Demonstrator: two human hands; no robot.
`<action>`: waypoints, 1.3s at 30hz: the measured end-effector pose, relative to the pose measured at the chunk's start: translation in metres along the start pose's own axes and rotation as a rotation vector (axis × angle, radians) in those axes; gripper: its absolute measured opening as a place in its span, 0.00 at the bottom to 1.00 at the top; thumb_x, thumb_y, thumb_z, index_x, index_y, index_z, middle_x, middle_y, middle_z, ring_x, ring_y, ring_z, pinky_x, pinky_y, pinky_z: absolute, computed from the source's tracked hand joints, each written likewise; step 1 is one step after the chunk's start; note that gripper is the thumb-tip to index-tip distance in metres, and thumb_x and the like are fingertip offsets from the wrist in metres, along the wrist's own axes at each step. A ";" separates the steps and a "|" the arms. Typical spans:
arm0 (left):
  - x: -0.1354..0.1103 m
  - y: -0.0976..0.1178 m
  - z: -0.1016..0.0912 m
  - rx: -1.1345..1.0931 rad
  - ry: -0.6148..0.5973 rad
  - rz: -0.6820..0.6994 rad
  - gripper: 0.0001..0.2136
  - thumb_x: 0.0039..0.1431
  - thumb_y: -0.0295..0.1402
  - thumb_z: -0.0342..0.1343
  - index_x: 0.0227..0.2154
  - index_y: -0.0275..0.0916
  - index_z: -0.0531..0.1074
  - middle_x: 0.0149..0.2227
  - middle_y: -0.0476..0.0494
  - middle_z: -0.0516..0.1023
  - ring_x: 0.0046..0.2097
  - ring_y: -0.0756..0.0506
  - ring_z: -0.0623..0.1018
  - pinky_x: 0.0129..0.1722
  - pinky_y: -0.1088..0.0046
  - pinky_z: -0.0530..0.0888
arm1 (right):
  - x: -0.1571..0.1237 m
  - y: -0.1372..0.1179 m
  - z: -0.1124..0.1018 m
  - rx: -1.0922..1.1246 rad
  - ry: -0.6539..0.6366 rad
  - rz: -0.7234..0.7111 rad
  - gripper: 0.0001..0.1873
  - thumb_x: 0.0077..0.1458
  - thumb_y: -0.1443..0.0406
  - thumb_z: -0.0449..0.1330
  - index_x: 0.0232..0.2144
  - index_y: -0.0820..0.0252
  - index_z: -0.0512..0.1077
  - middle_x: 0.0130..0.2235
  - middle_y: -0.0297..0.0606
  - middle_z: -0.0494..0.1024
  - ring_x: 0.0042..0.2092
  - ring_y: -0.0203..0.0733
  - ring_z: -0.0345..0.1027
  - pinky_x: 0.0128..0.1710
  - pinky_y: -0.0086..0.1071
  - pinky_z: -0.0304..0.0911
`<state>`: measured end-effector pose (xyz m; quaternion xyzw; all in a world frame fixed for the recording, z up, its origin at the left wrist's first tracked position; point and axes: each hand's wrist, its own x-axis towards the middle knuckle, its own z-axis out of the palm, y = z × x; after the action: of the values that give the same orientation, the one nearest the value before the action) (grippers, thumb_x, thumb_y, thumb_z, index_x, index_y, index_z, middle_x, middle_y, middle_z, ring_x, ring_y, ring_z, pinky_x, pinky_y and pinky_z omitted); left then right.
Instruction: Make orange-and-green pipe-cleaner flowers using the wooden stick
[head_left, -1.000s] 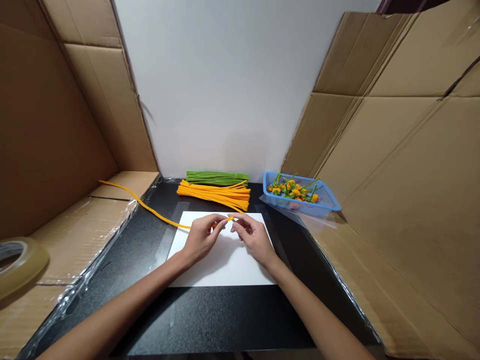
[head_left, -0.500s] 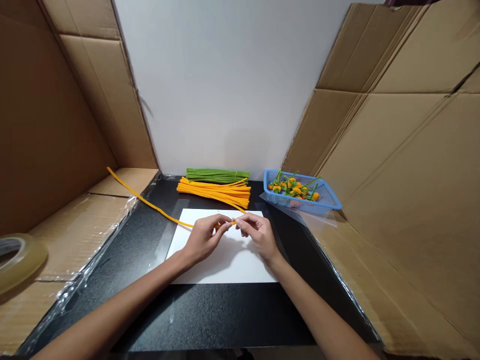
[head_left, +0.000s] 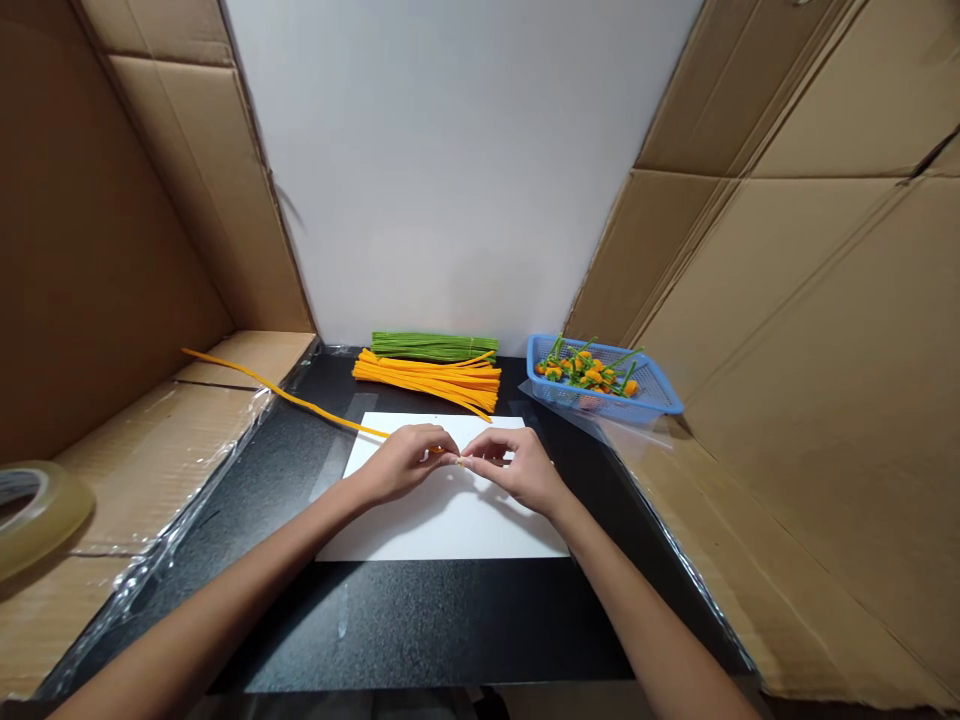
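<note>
Between my two hands, above a white sheet (head_left: pixel 450 520), is one end of a long orange pipe cleaner (head_left: pixel 300 402). My left hand (head_left: pixel 411 462) is closed on it in a pinch, and the rest of its length stretches out to the left over the cardboard. My right hand (head_left: pixel 521 468) pinches close by, thumb and fingertips meeting my left fingertips at the pipe cleaner's end. The fingers mostly cover the part being held, so its shape there is hard to make out.
Behind the sheet lie a bundle of orange pipe cleaners (head_left: pixel 427 380) and a green bundle (head_left: pixel 431 346). A blue basket (head_left: pixel 660 390) at the back right holds several orange-and-green pieces. A tape roll (head_left: pixel 64 510) sits at the left; cardboard walls (head_left: pixel 825 300) flank the black table (head_left: pixel 420 620).
Both hands have shifted slightly down and left, and the fingertips have come together. The free end of the pipe cleaner has swung lower and further left.
</note>
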<state>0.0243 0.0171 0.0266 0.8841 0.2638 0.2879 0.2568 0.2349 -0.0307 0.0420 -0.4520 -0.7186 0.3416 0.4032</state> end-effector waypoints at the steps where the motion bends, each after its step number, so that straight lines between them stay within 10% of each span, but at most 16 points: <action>1: 0.000 0.000 0.000 0.004 -0.003 0.005 0.09 0.65 0.35 0.53 0.33 0.38 0.76 0.31 0.46 0.76 0.31 0.49 0.72 0.31 0.76 0.66 | 0.000 0.001 0.001 0.014 -0.008 0.017 0.12 0.51 0.56 0.66 0.28 0.60 0.81 0.27 0.37 0.79 0.26 0.35 0.62 0.27 0.30 0.56; 12: -0.004 0.000 0.001 0.063 -0.021 0.038 0.05 0.61 0.25 0.56 0.38 0.40 0.73 0.36 0.47 0.78 0.38 0.48 0.76 0.38 0.73 0.69 | -0.003 0.007 0.011 -0.060 -0.145 0.051 0.04 0.48 0.65 0.67 0.28 0.59 0.75 0.25 0.32 0.77 0.28 0.35 0.67 0.30 0.28 0.59; 17: -0.002 0.003 0.003 0.237 0.046 0.134 0.11 0.61 0.26 0.57 0.46 0.40 0.69 0.35 0.46 0.79 0.40 0.45 0.75 0.41 0.68 0.68 | -0.002 0.012 0.019 0.018 -0.076 0.175 0.17 0.45 0.66 0.66 0.39 0.58 0.70 0.23 0.28 0.76 0.25 0.35 0.67 0.28 0.27 0.58; 28: -0.007 0.016 0.002 0.514 0.209 0.310 0.15 0.64 0.26 0.51 0.52 0.43 0.69 0.49 0.41 0.79 0.57 0.39 0.69 0.55 0.59 0.60 | 0.003 0.014 0.020 0.247 -0.061 0.308 0.15 0.43 0.56 0.70 0.23 0.63 0.78 0.22 0.36 0.77 0.22 0.33 0.62 0.22 0.28 0.56; 31: -0.009 0.016 -0.001 0.587 0.346 0.335 0.13 0.64 0.33 0.55 0.50 0.42 0.71 0.50 0.41 0.78 0.54 0.39 0.72 0.52 0.60 0.61 | 0.005 0.009 0.015 0.298 -0.022 0.291 0.18 0.42 0.52 0.70 0.21 0.63 0.77 0.21 0.36 0.76 0.20 0.31 0.59 0.22 0.28 0.55; 39: -0.008 0.003 0.003 0.587 0.228 0.443 0.07 0.67 0.31 0.51 0.42 0.43 0.74 0.37 0.47 0.81 0.38 0.48 0.76 0.38 0.69 0.67 | 0.003 0.005 0.009 0.443 -0.060 0.351 0.18 0.44 0.53 0.69 0.24 0.64 0.78 0.24 0.38 0.79 0.21 0.29 0.60 0.20 0.25 0.52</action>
<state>0.0215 0.0088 0.0235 0.9179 0.1643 0.3451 -0.1068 0.2279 -0.0268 0.0343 -0.4603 -0.5487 0.5681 0.4054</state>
